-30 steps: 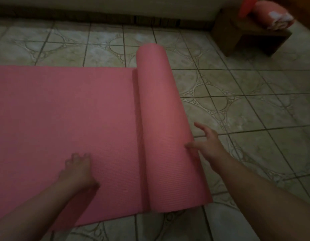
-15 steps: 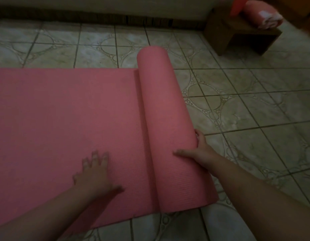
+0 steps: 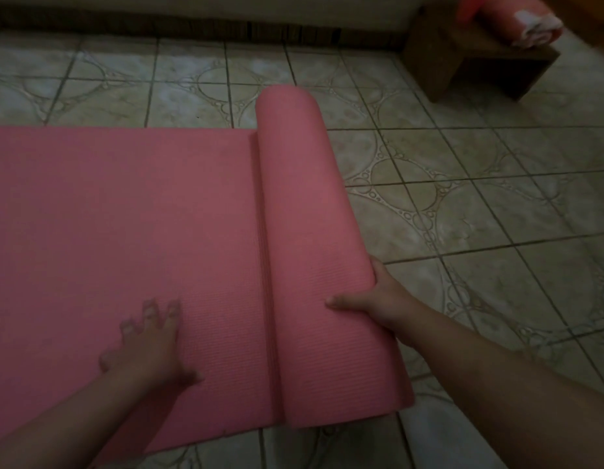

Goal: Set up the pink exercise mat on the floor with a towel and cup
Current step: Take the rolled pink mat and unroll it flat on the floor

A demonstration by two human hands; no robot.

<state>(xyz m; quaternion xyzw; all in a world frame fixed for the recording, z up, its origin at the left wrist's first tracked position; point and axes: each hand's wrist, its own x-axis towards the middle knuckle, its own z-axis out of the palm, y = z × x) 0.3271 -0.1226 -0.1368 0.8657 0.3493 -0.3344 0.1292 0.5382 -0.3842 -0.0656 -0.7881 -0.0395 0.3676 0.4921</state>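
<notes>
Pink exercise mat (image 3: 124,231) half unrolled across frame's left; roll (image 3: 314,248) at centre. Left hand (image 3: 148,346) flat, ungripping, pins the sheet. Right hand (image 3: 378,299) cups the roll, likely to push it rightward. Rolled towel (image 3: 517,18) waits on wooden bench (image 3: 469,66), upper right.

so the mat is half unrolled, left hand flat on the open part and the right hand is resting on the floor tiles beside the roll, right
Not quite. In the head view the right hand is not on the floor tiles; it grips the roll, thumb on top. The rest holds: the mat is half unrolled and the left hand lies flat on it.
</notes>
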